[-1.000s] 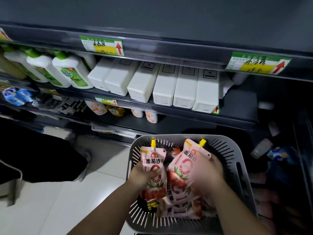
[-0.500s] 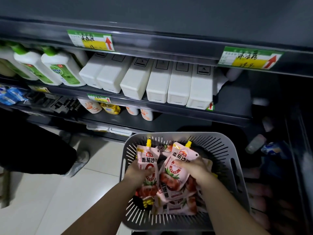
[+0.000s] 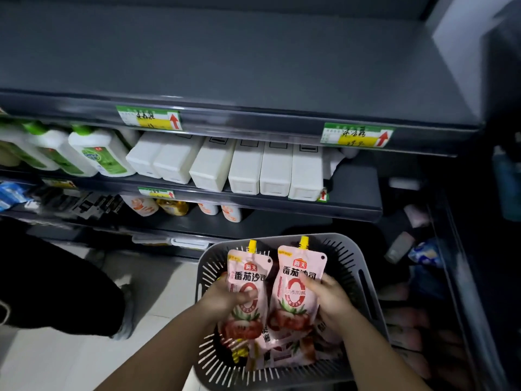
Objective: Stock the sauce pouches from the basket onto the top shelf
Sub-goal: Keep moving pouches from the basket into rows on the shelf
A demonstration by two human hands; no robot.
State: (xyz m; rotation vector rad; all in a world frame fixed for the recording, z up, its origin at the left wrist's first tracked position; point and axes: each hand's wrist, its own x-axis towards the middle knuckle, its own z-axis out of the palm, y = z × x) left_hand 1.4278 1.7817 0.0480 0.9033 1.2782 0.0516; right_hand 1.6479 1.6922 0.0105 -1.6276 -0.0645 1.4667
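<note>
Left hand and right hand each grip a pink spouted sauce pouch spout-up over grey slotted plastic basket, likely shelf-ready.

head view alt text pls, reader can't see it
A person's left hand grips the left pouch and the right hand the right pouch, both pink with yellow caps, upright over a grey basket of more pouches. Beyond are dark shelves: the top shelf above, white containers below it.

- Pouches: glossy pink plastic film, smooth; yellow plastic caps.
- Basket: matt grey plastic, slotted walls.
- Top shelf: smooth, matt dark grey.
- Boxes: matt white plastic.
- Labels: paper behind a clear glossy strip.
- Floor: pale, slightly glossy tiles.
</note>
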